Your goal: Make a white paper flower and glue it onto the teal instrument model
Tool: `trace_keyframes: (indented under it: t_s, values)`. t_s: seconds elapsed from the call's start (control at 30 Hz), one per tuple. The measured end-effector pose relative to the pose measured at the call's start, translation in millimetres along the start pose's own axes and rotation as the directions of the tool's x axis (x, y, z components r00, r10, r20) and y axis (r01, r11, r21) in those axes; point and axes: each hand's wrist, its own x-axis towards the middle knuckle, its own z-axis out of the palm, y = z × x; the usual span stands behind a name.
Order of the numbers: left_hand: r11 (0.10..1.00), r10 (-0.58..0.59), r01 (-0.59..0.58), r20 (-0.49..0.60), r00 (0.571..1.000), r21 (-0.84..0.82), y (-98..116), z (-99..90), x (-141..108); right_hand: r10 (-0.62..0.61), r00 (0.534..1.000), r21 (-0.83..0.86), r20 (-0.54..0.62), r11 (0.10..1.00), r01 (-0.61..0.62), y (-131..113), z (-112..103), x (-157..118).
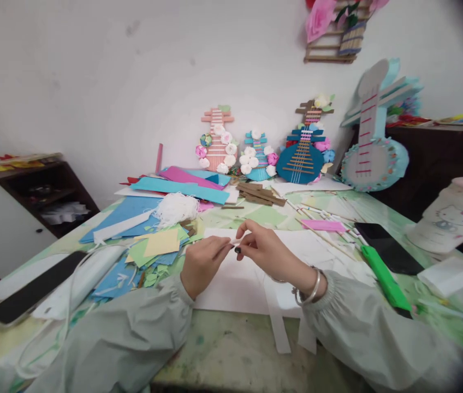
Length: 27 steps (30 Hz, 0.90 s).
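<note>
Above a white sheet of paper, both hands meet at the fingertips. My left hand is closed in a pinch on a small white piece, which looks like paper. From the other side my right hand pinches at the same piece with thumb and index finger, its other fingers curled. Most of the piece is hidden by the fingers. White paper strips lie below my right wrist and hang toward the table's front edge. Green, yellow and blue paper scraps lie beside my left hand.
Paper lutes with flowers, including a blue one, lean on the wall. White string and brown strips lie at the back. On the right are a green cutter, a phone and a cup; another phone lies left.
</note>
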Motion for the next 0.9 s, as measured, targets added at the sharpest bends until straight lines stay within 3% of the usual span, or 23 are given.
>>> trace_keyframes:
  t_s: [0.07, 0.13, 0.2, 0.3, 0.43, 0.53, 0.63, 0.8, 0.9]
  values:
    - [0.946, -0.286, 0.289, 0.043, 0.957, -0.149, -2, -1.3, 4, 0.014, 1.0, 0.045, -0.028, 0.999, -0.013, 3, 1, -2]
    - [0.752, -0.554, 0.568, 0.145, 0.819, -0.335, -4, -2.7, 8, 0.051, 0.998, 0.097, -0.047, 0.994, -0.047, 7, 3, -4]
    - [0.492, -0.688, 0.723, 0.292, 0.664, -0.485, -6, -3.7, 11, 0.096, 0.993, 0.145, -0.066, 0.986, -0.086, 13, 5, -5]
    - [0.186, -0.739, 0.782, 0.44, 0.51, -0.595, -9, -4.1, 11, 0.133, 0.988, 0.188, -0.077, 0.975, -0.116, 23, 7, -4]
    - [-0.062, -0.74, 0.78, 0.553, 0.382, -0.622, -8, -3.3, 10, 0.133, 0.987, 0.18, -0.086, 0.977, -0.116, 32, 8, -2]
    - [-0.172, -0.713, 0.775, 0.619, 0.328, -0.608, -3, -2.3, 9, 0.121, 0.982, 0.14, -0.146, 0.985, -0.101, 31, 12, -1]
    - [-0.226, -0.676, 0.769, 0.665, 0.318, -0.598, 3, -1.2, 7, 0.072, 0.982, 0.03, -0.175, 0.997, -0.068, 30, 19, -2]
    - [-0.221, -0.648, 0.769, 0.68, 0.345, -0.6, 5, 1.8, 0, -0.015, 0.985, -0.138, -0.173, 0.99, -0.009, 30, 26, -3]
    - [-0.137, -0.653, 0.771, 0.642, 0.402, -0.622, 4, 5.1, -1, 0.003, 0.988, -0.099, -0.156, 0.995, -0.018, 31, 25, -5]
